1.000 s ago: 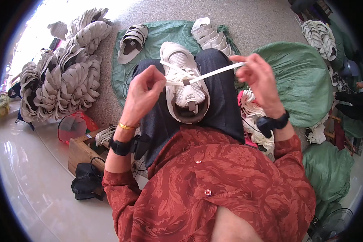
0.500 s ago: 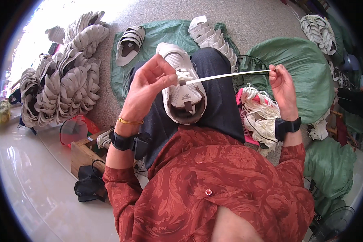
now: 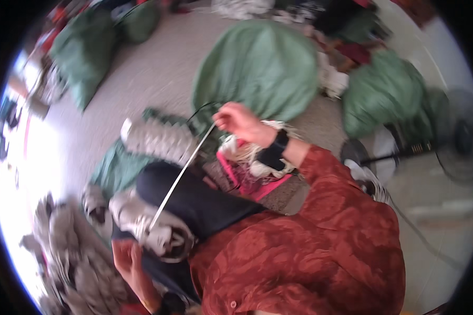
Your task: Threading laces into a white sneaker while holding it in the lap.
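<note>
A grey-white sneaker (image 3: 125,211) rests on my dark-trousered lap, its toe toward the upper left. From its eyelets a flat white shoelace (image 3: 180,176) runs taut up to the right. My right hand (image 3: 239,123) is closed, pinching the lace's far end near a green sack. Beside the shoe's lower left side, my left hand (image 3: 130,266) is held with thumb and fingers a little apart, and nothing shows in it. Motion blurs the view, so the lacing over the tongue is hard to make out.
A nested row of shoe uppers (image 3: 157,140) lies beyond my knee, by green cloth (image 3: 118,165). Many grey uppers (image 3: 71,257) are heaped at lower left. A pink-edged bag of white laces (image 3: 247,165) sits under my right forearm. Green sacks (image 3: 257,68) stand beyond.
The view has swung right, bringing more sacks and floor into sight. My right hand keeps the lace end stretched from the shoe. My left hand has moved from the eyelets to beside the shoe.
</note>
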A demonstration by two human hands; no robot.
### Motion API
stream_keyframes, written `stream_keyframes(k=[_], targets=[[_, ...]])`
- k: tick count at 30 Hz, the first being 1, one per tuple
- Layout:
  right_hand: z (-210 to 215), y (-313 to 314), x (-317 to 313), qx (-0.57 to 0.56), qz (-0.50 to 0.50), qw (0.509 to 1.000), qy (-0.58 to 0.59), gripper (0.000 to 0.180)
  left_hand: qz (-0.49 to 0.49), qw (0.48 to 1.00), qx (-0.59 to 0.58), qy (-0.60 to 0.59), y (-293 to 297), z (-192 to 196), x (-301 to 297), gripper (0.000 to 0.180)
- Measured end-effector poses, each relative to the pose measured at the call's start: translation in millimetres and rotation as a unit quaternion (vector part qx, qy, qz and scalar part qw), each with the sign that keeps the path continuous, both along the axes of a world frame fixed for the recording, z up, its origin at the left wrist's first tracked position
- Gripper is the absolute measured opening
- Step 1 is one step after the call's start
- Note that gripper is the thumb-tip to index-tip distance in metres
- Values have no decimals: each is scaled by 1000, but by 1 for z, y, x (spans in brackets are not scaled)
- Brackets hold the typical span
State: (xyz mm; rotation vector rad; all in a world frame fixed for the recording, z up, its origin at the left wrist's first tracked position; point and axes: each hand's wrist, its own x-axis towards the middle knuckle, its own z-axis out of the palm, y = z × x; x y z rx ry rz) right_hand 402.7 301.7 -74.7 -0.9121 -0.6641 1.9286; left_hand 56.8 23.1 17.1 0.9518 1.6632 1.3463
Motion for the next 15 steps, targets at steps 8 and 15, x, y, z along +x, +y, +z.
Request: stream_keyframes(k=[8, 15], targets=[[-26, -8, 33, -14, -32, 999, -5, 12, -67, 997, -26, 30, 3, -2, -9, 16], [-42, -3, 56, 0, 23, 996, -84, 13, -62, 992, -4, 111, 1, -22, -10, 25]])
